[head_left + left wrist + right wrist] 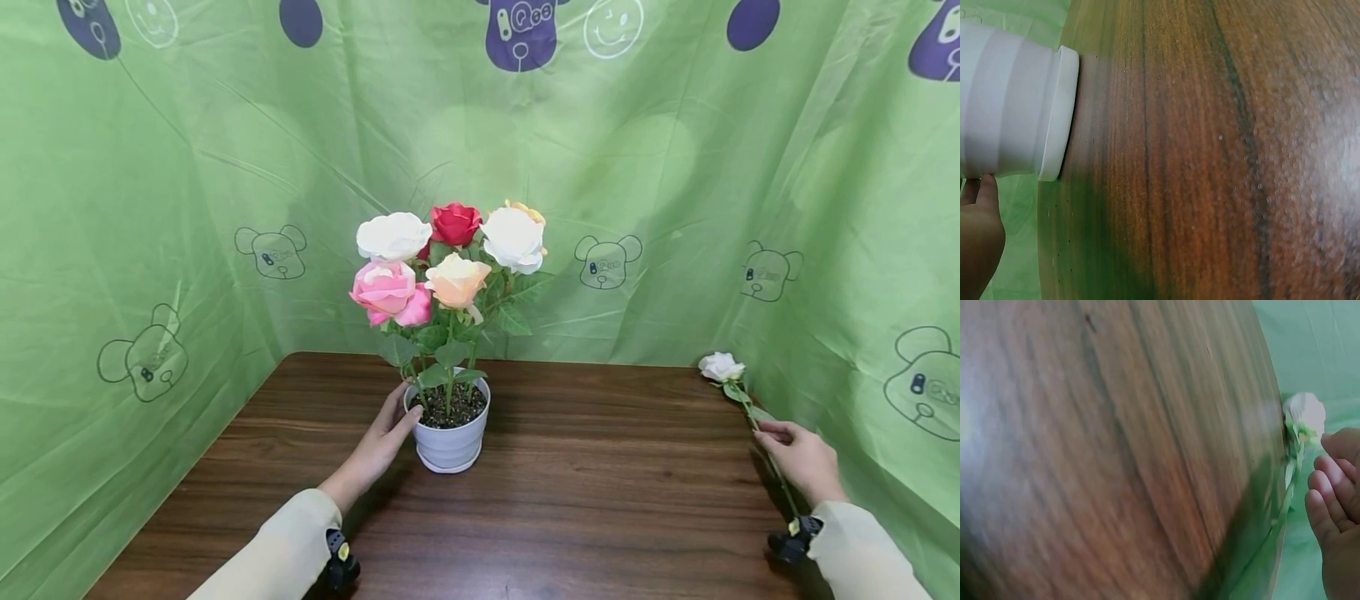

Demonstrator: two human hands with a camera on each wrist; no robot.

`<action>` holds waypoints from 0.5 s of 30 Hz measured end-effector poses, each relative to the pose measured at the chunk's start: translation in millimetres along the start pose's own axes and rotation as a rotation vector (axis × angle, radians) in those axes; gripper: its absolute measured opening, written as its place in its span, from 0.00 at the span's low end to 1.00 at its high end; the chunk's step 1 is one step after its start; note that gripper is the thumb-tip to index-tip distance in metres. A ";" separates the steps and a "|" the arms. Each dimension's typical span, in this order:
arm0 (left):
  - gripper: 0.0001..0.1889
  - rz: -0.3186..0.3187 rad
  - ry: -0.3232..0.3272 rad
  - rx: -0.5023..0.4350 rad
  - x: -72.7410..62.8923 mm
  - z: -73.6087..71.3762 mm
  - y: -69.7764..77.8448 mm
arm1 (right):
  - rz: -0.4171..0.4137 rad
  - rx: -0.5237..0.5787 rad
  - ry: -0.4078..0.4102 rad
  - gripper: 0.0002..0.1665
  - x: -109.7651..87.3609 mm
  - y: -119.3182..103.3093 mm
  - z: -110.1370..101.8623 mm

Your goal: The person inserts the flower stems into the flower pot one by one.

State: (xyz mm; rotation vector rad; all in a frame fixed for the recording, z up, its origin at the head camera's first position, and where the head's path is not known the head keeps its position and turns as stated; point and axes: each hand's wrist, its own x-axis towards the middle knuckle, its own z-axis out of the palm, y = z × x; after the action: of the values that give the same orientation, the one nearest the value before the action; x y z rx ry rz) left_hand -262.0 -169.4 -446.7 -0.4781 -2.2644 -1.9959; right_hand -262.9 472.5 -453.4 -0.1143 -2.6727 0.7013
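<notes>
In the head view my left hand (382,437) holds the side of a white ribbed flower pot (450,450), with the thumb at its rim and the other fingers behind it. The pot stands upright with dark soil and several artificial roses, among them a pink rose (390,292), a peach rose (456,281) and a red rose (455,223). At the right edge of the table lies a single white rose (722,367) on a long green stem. My right hand (802,458) is over that stem, its fingers loosely bent beside it in the right wrist view.
A brown wood-grain table (600,500) spreads under both hands. Green printed cloth (645,167) hangs behind it and along both sides, close to the table's edges. Dark wrist cameras sit at both cuffs.
</notes>
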 end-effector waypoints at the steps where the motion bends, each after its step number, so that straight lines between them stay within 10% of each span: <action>1: 0.33 -0.001 0.001 0.000 0.1 -0.1 0.2 | 0.011 0.002 -0.008 0.25 -0.2 1.9 -1.5; 15: 0.34 -0.003 0.011 0.034 -0.4 -0.3 -1.6 | 0.149 -0.035 -0.298 0.38 1.8 28.6 -7.9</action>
State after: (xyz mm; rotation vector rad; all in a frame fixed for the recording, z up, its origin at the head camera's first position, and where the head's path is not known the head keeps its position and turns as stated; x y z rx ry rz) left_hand -262.2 -169.9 -448.3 -0.4602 -2.2895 -1.9534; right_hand -262.0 501.5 -460.3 -0.2374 -2.9855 0.7704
